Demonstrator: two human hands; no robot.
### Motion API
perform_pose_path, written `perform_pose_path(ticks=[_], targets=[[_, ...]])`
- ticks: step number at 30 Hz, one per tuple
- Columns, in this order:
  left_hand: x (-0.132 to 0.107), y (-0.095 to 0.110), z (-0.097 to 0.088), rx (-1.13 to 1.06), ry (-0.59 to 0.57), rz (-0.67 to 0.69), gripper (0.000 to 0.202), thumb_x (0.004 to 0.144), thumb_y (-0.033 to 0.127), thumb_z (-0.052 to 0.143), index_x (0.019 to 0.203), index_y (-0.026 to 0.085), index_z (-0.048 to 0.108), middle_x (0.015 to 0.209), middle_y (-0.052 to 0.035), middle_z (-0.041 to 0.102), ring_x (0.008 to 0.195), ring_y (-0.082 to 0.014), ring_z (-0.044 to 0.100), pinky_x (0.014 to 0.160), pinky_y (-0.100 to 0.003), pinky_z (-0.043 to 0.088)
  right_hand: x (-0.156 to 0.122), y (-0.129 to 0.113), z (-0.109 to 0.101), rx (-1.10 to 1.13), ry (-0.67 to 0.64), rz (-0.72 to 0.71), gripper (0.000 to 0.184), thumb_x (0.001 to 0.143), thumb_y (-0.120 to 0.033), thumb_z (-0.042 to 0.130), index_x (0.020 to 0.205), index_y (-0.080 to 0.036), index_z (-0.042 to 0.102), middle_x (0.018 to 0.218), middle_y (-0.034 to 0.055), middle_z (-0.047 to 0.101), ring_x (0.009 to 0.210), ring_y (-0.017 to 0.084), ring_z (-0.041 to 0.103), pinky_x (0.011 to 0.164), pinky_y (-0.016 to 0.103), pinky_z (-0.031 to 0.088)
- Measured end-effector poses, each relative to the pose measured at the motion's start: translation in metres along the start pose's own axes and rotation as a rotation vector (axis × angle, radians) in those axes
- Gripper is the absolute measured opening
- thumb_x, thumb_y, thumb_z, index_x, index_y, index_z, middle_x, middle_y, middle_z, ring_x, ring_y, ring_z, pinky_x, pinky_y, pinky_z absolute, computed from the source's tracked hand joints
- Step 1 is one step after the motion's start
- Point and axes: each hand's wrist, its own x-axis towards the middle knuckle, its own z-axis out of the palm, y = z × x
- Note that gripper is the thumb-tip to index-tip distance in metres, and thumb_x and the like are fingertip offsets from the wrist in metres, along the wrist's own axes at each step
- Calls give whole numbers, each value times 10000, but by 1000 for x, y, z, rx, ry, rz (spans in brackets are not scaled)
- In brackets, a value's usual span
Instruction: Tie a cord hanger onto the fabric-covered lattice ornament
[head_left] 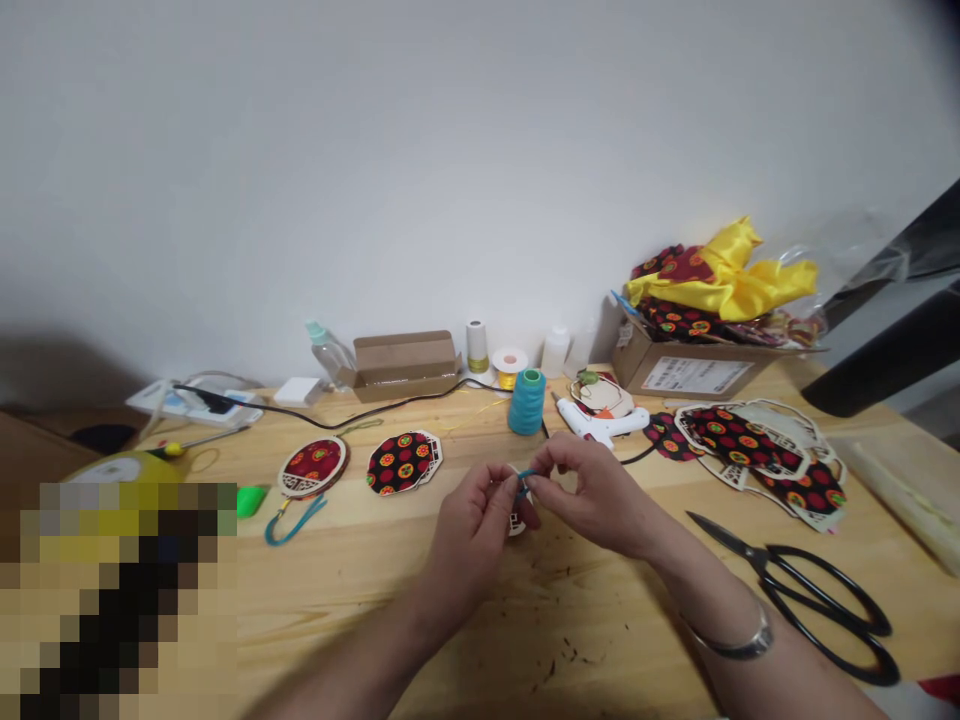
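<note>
Near the middle of the table, my left hand (474, 515) and my right hand (592, 492) meet with fingertips pinched. Between them runs a short length of teal cord (527, 473), and both hands grip it. Below the fingertips shows part of a pale cut-out wooden piece (516, 524); my left fingers hide most of it, and I cannot tell how it is held. Just behind the hands stands a cone of teal thread (526, 402). To the left lie an octagonal patterned fabric piece (405, 462) and a round one (315, 466) with a teal cord loop (295, 522).
A white glue gun (602, 422) lies behind my right hand. Large black scissors (802, 590) lie right, beside stacked patterned pieces (757, 450). A cardboard box of fabric (686, 368) stands at the back. A black cable (390, 405) crosses behind; a green object (250, 500) sits left.
</note>
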Motion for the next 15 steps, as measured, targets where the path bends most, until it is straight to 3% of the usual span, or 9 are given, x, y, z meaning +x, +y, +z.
perform_pose_path(ticks=[9,15], targets=[[-2,4,0,-8,-21,-34,219,863,367,456,805,171,535,588,20,606,418,-45,329,399,-179,243,1,0,8,22,166,-21,79,715,-121,570,645,-156,582,654,9,582,638,133,517,588,265,388],[1,8,0,-126,-39,-84,198,833,339,504,757,157,525,563,17,602,389,-40,326,377,-173,242,0,-1,11,26,275,-158,122,728,-87,560,631,-158,583,617,17,559,673,154,505,635,294,392]])
